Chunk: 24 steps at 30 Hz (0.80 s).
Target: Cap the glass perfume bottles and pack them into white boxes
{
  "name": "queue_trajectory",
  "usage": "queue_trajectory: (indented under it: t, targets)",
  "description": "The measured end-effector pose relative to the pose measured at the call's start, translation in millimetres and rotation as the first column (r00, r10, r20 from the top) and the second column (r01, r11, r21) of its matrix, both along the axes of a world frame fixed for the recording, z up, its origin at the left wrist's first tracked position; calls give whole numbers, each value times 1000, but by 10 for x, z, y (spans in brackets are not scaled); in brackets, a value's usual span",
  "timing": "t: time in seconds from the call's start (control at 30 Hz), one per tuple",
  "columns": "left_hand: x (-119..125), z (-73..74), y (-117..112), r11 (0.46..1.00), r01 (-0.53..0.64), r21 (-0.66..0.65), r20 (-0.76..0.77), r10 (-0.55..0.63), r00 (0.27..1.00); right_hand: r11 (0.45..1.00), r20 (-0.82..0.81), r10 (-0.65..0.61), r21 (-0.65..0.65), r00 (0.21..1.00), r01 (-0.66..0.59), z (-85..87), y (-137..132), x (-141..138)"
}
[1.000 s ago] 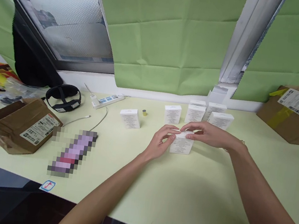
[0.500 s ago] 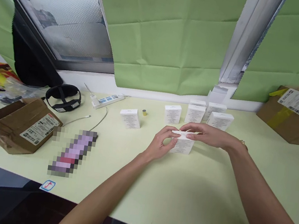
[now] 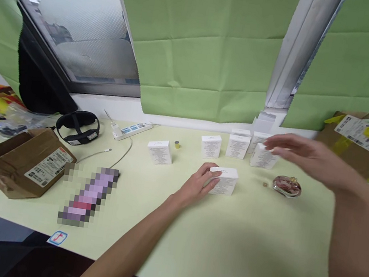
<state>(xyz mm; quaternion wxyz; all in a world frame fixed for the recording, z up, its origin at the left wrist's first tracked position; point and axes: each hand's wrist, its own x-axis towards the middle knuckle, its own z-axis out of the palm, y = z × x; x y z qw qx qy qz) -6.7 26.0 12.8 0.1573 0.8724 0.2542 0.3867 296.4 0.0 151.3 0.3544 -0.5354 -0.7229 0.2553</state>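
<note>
My left hand (image 3: 199,184) grips the left end of a small white carton (image 3: 225,180) standing on the pale green table (image 3: 224,246). Raised above the table to the right, my right hand (image 3: 303,156) is blurred by motion, its fingers stretched out and holding nothing. Beneath it lies a small round pinkish bottle (image 3: 287,186) on its side, with a tiny cap (image 3: 264,184) beside it. Several more white cartons stand in a row behind, such as one (image 3: 210,146) and another (image 3: 263,156), with a separate carton (image 3: 159,152) to the left.
A torn brown cardboard box (image 3: 25,161) lies at the left, with a black headset (image 3: 78,126) and a white power strip (image 3: 132,129) with cables behind it. A pixelated object (image 3: 88,194) lies near the front edge. Another brown box (image 3: 364,142) sits at the far right.
My right hand has let go of the carton's top and lifted away to the right, uncovering the round bottle. My left hand stays on the carton, whose top now lies flat.
</note>
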Motion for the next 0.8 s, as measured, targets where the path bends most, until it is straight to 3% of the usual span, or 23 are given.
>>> queue_trajectory:
  t: [0.07,0.13,0.17,0.33,0.43,0.63,0.8]
  targets:
    - [-4,-3,-6,1000,1,20,-21,0,1000,973,-166,-188,104,968,207,-48,-44,331]
    - [3,-16,-13,999,-13,42,-5,13,1000,909,-361,-302,168,882,381,-274,-61,648]
    - [11,-26,-12,999,-22,49,7,22,1000,888,-411,-355,133,840,440,-443,-66,786]
    - [98,-80,84,994,-84,70,89,78,993,863,-356,-505,-181,787,472,-1397,-130,1174]
    - [195,-94,216,988,-137,76,130,127,983,855,-307,-516,-245,800,458,-1711,-144,1228]
    - [349,-116,399,973,-217,84,109,208,972,876,-239,-465,-260,852,406,-1770,-120,1259]
    - [230,85,330,966,-218,140,-36,225,974,898,-192,-422,-227,886,378,-1646,-26,1345]
